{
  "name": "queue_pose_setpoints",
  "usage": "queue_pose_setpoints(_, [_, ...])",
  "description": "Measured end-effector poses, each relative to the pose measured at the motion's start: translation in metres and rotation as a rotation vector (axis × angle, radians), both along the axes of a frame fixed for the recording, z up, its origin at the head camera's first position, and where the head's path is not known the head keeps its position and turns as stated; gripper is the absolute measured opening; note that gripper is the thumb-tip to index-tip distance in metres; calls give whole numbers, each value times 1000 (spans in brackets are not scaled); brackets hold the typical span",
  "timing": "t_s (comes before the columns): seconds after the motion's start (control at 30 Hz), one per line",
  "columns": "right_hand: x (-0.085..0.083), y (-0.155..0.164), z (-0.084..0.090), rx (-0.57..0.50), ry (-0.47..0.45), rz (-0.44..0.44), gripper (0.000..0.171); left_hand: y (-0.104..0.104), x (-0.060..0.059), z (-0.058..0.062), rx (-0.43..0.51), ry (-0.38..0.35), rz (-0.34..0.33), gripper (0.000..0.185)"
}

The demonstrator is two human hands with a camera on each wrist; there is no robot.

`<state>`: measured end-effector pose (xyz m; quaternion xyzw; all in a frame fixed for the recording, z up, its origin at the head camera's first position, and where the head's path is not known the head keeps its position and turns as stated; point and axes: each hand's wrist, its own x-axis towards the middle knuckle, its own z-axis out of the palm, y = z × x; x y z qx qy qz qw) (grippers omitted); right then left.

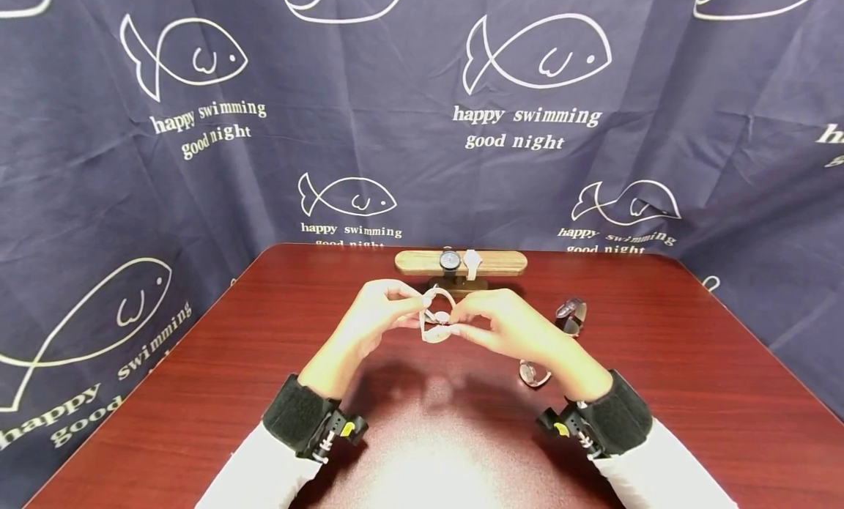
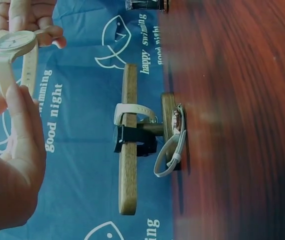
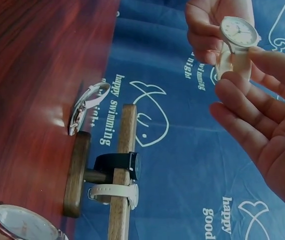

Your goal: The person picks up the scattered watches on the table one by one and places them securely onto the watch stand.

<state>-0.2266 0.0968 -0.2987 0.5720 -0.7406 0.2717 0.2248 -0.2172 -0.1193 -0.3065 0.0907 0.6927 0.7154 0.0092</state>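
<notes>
Both hands are raised over the table's middle with a cream-strapped watch (image 1: 437,320) between them. My left hand (image 1: 404,302) pinches the strap (image 2: 30,70) from the left. From the other side my right hand (image 1: 464,326) pinches the watch by its round pale face (image 3: 238,31). Just behind them stands a wooden T-bar stand (image 1: 461,263). A black watch (image 1: 450,260) and a white watch (image 1: 472,262) are wrapped round its bar, side by side.
A pale-strapped watch (image 3: 85,107) lies against the stand's base (image 2: 168,112). On the red-brown table (image 1: 264,362) a dark watch (image 1: 570,315) lies right of my hands. A silver-cased watch (image 1: 534,374) lies by my right wrist. A blue fish-print cloth (image 1: 132,165) hangs around the table.
</notes>
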Motion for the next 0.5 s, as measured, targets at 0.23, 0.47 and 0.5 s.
queue_pose_setpoints(0.23, [-1,4,2,-86,-97,-57,12,0,2,4,111,61,19,19])
queue_pose_setpoints(0.47, [14,4,17,-295,-363,-200,2,5,7,9,129,290,48,26])
queue_pose_setpoints(0.5, [16,3,20,-330,-384,-219,2,6,9,9,68,345,64,27])
